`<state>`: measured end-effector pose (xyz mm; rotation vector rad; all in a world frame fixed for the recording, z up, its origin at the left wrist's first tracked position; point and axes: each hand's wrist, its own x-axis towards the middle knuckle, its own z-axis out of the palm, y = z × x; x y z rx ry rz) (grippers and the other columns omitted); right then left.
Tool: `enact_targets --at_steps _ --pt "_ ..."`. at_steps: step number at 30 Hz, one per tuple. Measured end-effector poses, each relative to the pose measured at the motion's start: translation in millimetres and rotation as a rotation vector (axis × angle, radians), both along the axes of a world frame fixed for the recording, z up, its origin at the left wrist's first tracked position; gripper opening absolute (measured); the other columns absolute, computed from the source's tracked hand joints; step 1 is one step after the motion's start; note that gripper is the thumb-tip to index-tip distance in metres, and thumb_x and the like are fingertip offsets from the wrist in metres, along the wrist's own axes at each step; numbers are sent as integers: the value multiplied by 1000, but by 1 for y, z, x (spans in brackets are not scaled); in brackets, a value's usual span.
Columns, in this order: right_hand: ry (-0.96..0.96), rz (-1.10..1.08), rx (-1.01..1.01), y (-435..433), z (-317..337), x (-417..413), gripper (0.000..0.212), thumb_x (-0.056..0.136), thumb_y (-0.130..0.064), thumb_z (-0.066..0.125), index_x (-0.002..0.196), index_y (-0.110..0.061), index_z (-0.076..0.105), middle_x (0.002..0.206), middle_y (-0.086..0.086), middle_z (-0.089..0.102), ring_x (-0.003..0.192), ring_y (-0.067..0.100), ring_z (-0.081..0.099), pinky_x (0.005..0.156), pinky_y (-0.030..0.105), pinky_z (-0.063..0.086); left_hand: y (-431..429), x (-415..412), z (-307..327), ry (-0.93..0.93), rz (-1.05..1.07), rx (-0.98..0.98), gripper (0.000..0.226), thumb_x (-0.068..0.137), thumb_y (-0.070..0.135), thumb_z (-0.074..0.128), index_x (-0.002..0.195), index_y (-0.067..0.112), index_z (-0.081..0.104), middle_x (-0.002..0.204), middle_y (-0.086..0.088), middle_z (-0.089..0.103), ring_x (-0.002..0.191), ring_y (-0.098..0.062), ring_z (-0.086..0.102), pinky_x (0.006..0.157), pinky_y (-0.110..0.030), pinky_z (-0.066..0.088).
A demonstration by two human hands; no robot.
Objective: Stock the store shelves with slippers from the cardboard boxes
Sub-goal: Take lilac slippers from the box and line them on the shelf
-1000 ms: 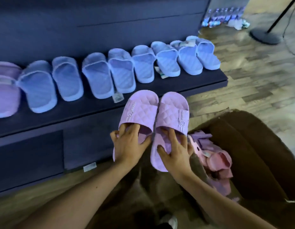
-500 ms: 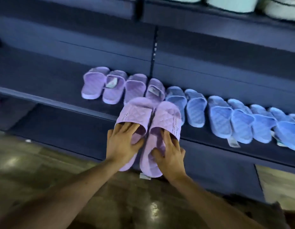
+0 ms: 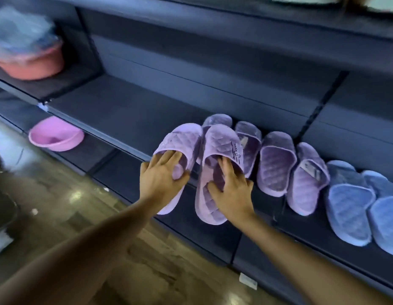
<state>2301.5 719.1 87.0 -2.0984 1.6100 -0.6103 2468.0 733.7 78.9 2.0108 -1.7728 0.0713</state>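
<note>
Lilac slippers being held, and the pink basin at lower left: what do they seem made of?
The lilac slippers look like moulded foam or soft rubber with a matte finish; the quilted straps and ridged footbeds look cast in one piece. The pink basin is probably plastic, smooth with a slight sheen and a thin rim, though it is blurred.

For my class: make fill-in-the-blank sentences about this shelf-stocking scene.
The left hand and right hand each grip ___ lilac quilted plastic slipper.
On the dark metal shelf, the blue quilted slippers lie to the ___ of the shelved lilac slippers.
The round pink plastic basin sits on the level ___ that shelf.
Missing: one; right; below.
</note>
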Motion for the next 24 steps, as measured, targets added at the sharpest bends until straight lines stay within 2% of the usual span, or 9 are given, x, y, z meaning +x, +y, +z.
enact_targets --at_steps 3,6,10,14,19,22,24 --pt "16 61 19 -33 -5 38 82 70 -42 40 147 -23 20 148 3 33 134 25 34 105 43 25 -35 40 -1 3 34 2 40 82 45 47 110 19 57 114 2 62 101 -29 57 77 -35 35" --pt "60 62 67 -54 -15 73 77 83 -39 52 149 -25 14 152 -2 27 137 21 29 109 45 20 -51 65 -13 86 94 46 30 87 34 54 114 19 51 121 3 57 103 -28 54 75 -30 28" --pt "74 9 92 -81 -25 121 76 85 -36 51 149 -25 11 151 1 29 139 20 26 109 46 21 -79 103 -29 115 69 112 32 88 39 51 116 25 48 127 9 52 111 -24 48 82 -34 30" --pt "63 -54 111 -98 -26 155 76 87 -27 55 149 -26 11 151 -4 29 140 18 19 107 44 18 -101 134 -36 54 6 97 33 85 44 55 113 29 51 128 15 51 115 -23 40 87 -35 19" --pt "67 -153 113 -134 -19 187 74 88 -31 54 148 -29 12 149 -3 34 140 22 17 108 47 16 -141 171 -32 94 -87 154 38 88 39 53 122 24 47 135 9 45 123 -24 36 85 -35 32" --pt "82 -195 142 -153 -21 197 70 88 -31 54 147 -29 18 148 -2 35 139 21 21 108 44 19 -166 181 -34 215 -205 341 54 91 38 49 140 25 31 147 4 34 128 -27 39 87 -38 43" --pt "159 -182 190 -155 -30 201 64 89 -36 53 145 -28 24 148 0 36 138 23 23 107 40 20 -175 188 -39 175 -310 469 59 91 42 48 143 24 29 150 2 32 127 -28 44 91 -35 42"
